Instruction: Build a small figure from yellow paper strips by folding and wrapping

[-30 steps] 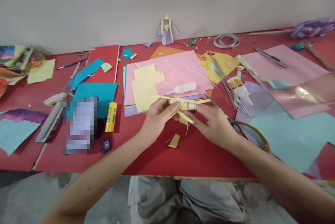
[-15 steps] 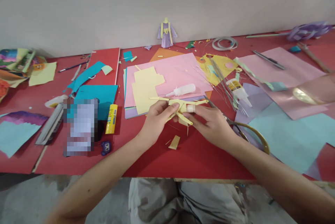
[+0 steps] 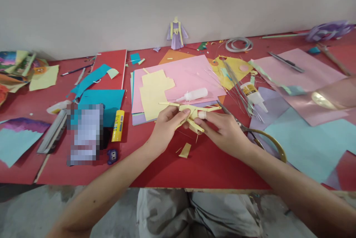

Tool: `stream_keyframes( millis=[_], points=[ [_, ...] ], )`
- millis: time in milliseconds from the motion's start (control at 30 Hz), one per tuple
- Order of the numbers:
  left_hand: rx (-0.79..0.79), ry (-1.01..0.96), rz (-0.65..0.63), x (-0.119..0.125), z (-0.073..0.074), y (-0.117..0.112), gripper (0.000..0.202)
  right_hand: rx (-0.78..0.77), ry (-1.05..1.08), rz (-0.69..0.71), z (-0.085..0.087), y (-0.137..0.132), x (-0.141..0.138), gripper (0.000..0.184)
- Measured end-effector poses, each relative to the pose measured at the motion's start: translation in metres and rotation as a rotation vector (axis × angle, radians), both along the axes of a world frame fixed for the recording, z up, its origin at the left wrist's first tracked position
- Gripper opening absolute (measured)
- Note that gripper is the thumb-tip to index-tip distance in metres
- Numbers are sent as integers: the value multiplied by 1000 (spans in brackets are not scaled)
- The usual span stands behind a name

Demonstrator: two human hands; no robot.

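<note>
Pale yellow rolled and folded paper forms a small figure (image 3: 191, 113) with thin limbs, held above the red table. My left hand (image 3: 167, 123) pinches its middle between thumb and fingers. Closed at the figure's right side, my right hand (image 3: 222, 126) grips a short white cylinder (image 3: 202, 114), whose far part is hidden by the fingers. A translucent squeeze bottle (image 3: 196, 94) lies just beyond the hands. Below them is a small yellow paper scrap (image 3: 185, 150). Scissors with yellow handles (image 3: 268, 143) rest beside my right forearm.
A yellow glue stick (image 3: 118, 126), a phone (image 3: 86, 134) and a utility knife (image 3: 52, 132) lie left. Behind are stacked pink sheets (image 3: 186, 71) and a purple paper doll (image 3: 176, 33) against the wall. Thin wires (image 3: 239, 89) and a glue bottle (image 3: 253, 95) lie right.
The white cylinder has shifted very slightly left and the yellow figure a touch down at its right side. Both hands keep their hold; the view has moved a little.
</note>
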State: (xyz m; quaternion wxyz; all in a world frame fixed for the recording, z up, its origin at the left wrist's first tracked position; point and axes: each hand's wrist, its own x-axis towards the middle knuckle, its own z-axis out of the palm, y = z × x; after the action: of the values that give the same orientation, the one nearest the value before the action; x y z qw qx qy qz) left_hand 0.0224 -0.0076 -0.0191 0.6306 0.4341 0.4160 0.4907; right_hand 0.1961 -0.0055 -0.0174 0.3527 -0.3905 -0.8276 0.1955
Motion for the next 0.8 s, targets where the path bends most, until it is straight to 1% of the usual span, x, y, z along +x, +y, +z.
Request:
stream_keyframes(
  millis=[333, 433, 667, 800],
  points=[
    [4, 20, -15, -1, 1, 1, 21, 20, -29, -10, -1, 0, 1, 27],
    [6, 38, -25, -1, 2, 1, 21, 22, -43, -22, -3, 0, 1, 25],
    [3, 104, -49, -1, 7, 0, 15, -21, -97, -43, -2, -1, 1, 24],
    [23, 158, -66, -1, 9, 0, 15, -69, -99, -23, 0, -1, 1, 19]
  ],
)
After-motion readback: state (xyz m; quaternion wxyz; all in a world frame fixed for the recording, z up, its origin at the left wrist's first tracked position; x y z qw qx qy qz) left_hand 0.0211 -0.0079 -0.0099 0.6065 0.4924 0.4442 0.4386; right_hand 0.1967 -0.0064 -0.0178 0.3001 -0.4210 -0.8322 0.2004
